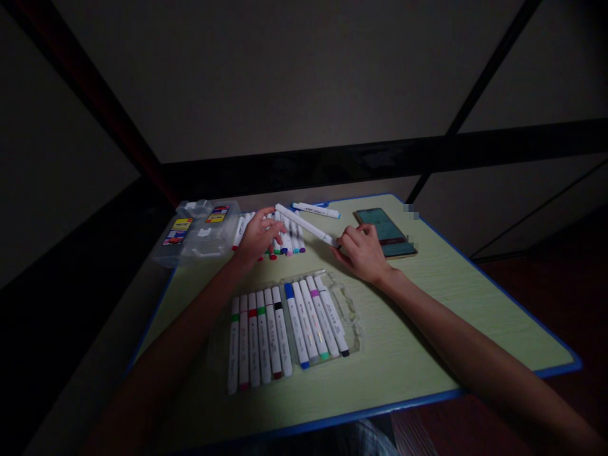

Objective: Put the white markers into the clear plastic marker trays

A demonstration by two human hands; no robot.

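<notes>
Partway: right fingers (351,237) are pinching a marker (306,224), left fingers (274,229) hanging open; a tray (346,299) is holding many, others (317,209) lying outside.

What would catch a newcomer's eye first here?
Probably the white marker in the right hand, its other end near the left hand. Nearer the viewer, two groups of markers lie side by side in a clear tray. A phone lies beside the right hand.

On the surface (403,361) over there, a tray (348,300) with markers (251,335) in it lies at the front, a marker row (298,239) behind it. Left of that row lies a case (216,237), well to its right a phone (380,227), and between, farther back, another marker (317,210).
</notes>
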